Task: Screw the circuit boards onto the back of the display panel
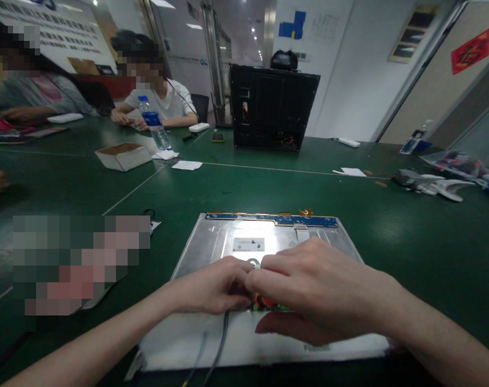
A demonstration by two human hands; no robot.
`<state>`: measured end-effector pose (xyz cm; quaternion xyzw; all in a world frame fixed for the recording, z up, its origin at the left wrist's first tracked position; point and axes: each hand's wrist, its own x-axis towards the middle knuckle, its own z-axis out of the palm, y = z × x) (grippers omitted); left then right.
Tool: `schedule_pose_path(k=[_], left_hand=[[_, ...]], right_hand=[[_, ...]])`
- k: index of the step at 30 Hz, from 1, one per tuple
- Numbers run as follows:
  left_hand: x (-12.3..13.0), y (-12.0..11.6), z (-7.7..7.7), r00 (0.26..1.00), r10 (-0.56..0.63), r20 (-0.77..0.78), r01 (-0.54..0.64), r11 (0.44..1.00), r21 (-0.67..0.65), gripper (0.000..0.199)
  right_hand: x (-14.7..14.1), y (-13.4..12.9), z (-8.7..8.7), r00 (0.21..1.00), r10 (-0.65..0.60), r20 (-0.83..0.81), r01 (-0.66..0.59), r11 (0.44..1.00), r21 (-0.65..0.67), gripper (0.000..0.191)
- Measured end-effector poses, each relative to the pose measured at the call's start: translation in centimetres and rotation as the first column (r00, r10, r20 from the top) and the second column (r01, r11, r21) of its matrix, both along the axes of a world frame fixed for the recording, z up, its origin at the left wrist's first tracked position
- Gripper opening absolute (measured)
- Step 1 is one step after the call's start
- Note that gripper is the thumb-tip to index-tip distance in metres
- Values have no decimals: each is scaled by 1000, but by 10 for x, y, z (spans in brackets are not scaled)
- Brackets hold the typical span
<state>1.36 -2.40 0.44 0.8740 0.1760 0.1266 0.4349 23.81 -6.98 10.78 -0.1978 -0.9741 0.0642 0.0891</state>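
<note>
A flat silver metal panel (196, 252) lies on the green table, with a blue circuit strip (260, 218) along its far edge and a label (248, 244) near its middle. Over the panel's centre, my left hand (224, 285) has its fingers bent together around something I cannot make out. My right hand (309, 290) meets it from the right, fingers curled, and hides most of what lies between them. Red and green parts (268, 303) show beneath the fingers. A dark cable (222, 344) runs from under my left hand toward the near edge.
A black monitor-like frame (273, 107) stands at the back of the green table (268, 188). Left of it are a bottle (157, 129) and an open box (125, 157). Two people sit at the far left. Gloves (430, 183) and plastic bags lie at the right.
</note>
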Motion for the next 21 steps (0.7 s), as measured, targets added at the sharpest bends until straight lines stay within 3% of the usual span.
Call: schedule_pose_path(k=[4,9,13,21], left_hand=[[-2,-1,-1,1000,7,4,-7,1000,-9,3],[-2,-1,-3,1000,22,-17,-22,1000,-6,7],[-3,-2,-5,1000,16,-24,-15,999,28,7],[-5,-2,-8,1000,5,11,-5,999,51,7]], right_hand=[[1,-1,2,1000,-2,17,3,997,-72,27],[-1,1,-4,1000,-19,-21,20,999,40,13],[-3,3,-7,998,-40,-44,44,995,90,19],[-3,0,-3,999,2,-32,-5,997,-76,21]])
